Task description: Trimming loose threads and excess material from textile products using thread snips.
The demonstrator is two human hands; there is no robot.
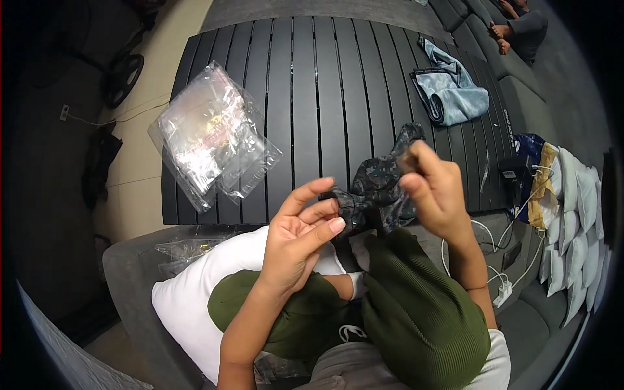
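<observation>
A crumpled dark camouflage-patterned cloth piece (pixel 377 179) is stretched between my two hands, over my lap at the table's near edge. My left hand (pixel 302 237) pinches its left end between thumb and fingertips, with the index finger raised off it. At the upper right end, my right hand (pixel 435 192) has its fingers curled in against the cloth, slightly blurred by motion. What kind of item the cloth is cannot be made out.
On the dark slatted table (pixel 292 97), clear plastic bags (pixel 214 133) lie at the left and a folded light-blue garment (pixel 452 94) at the far right. A white power strip (pixel 502 294) with cables sits right of my legs. Someone's bare feet (pixel 502 40) rest on the far sofa.
</observation>
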